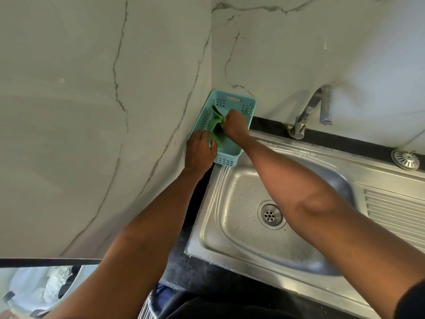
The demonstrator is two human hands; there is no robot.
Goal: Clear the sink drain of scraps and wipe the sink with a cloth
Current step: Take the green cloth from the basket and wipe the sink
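Home kitchen: steel sink (pixel 230 256) with drainboard, tap (pixel 308 111), marble-look wall tiles (pixel 92 111).

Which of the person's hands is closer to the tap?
The right hand. It is in the blue basket gripping the green cloth, on the side toward the tap. The left hand holds the cloth's nearer end, farther from the tap.

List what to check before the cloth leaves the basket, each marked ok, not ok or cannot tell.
1. Both hands on cloth: ok; left hand and right hand pinch it.
2. Cloth free of basket: not ok, it lies inside.
3. Drain clear of scraps: ok, none visible.
4. Strainer out of the way: ok, on the sink rim.
5. Tap off: ok, no water running.
6. Cloth damp: cannot tell.
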